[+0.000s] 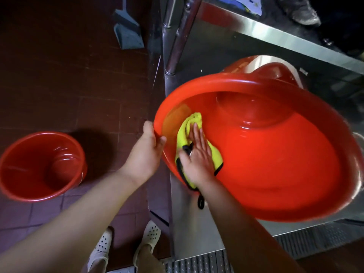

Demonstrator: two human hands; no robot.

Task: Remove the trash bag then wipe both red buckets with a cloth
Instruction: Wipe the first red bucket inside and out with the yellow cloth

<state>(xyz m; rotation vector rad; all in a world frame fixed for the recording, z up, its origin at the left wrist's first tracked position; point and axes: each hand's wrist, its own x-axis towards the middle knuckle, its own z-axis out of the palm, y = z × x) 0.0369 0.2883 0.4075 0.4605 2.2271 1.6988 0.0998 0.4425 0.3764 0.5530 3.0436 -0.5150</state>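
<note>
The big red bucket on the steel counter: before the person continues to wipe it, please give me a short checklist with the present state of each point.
1. Left hand grips the rim of the big red bucket: ok.
2. Right hand presses flat on the yellow cloth against the inner wall: ok.
3. Trash bag out of this bucket: ok, none is visible inside.
4. Bucket stable on the steel counter: cannot tell; it is tilted and its base is hidden.
5. Small red bucket on the floor already wiped: cannot tell.
</note>
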